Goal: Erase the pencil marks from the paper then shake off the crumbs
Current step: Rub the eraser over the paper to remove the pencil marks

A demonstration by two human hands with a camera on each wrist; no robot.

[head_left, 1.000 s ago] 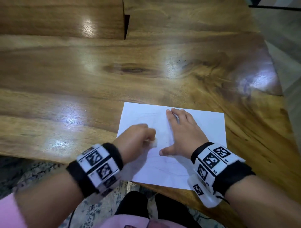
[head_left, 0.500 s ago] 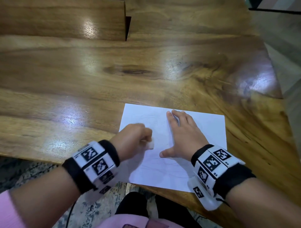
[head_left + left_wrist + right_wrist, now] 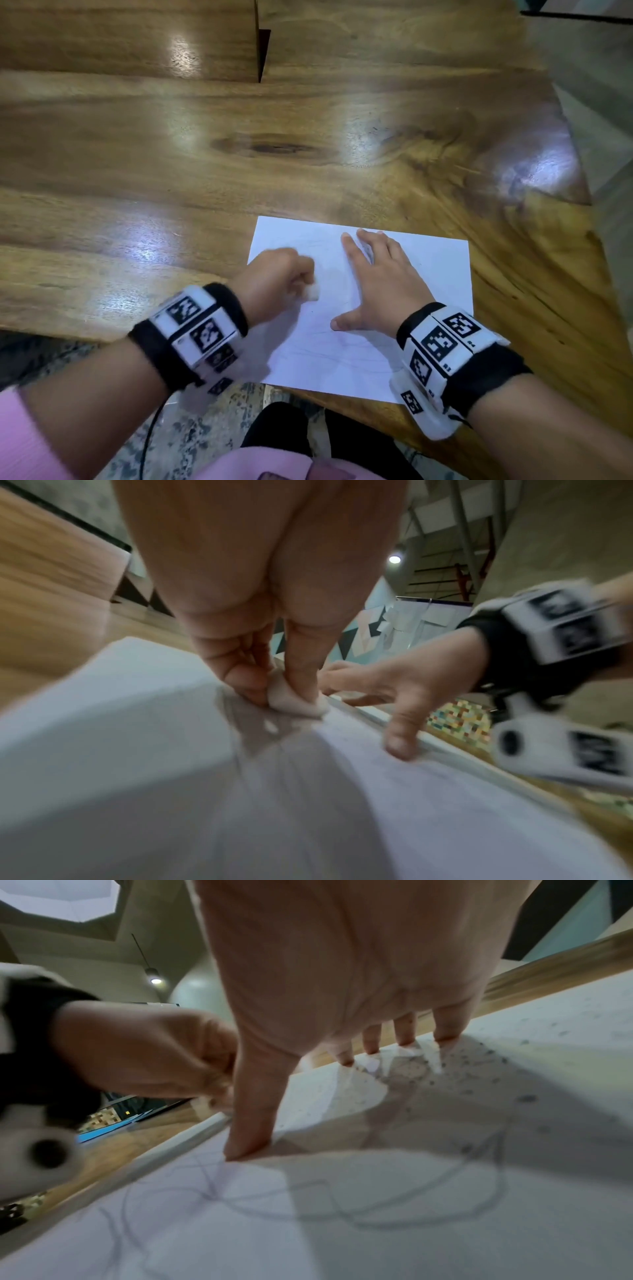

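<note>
A white sheet of paper (image 3: 428,274) with faint pencil lines (image 3: 342,1213) lies at the near edge of the wooden table (image 3: 205,154). My left hand (image 3: 274,281) pinches a small white eraser (image 3: 312,293) against the sheet's left part; the left wrist view shows the eraser (image 3: 294,703) between thumb and fingers, touching the paper (image 3: 171,777). My right hand (image 3: 380,284) lies flat on the middle of the sheet, fingers spread, thumb out to the left. Dark eraser crumbs (image 3: 479,1069) are scattered on the paper (image 3: 445,1231) near the right hand's fingertips (image 3: 405,1039).
The table's near edge runs just under the paper's lower edge, with my lap and a patterned floor (image 3: 191,431) below. A gap (image 3: 262,54) between wooden blocks sits at the far side. The table's right edge (image 3: 582,178) drops to a grey floor.
My left hand with the eraser has shifted slightly away from me and left on the sheet. The right hand stays flat in place.
</note>
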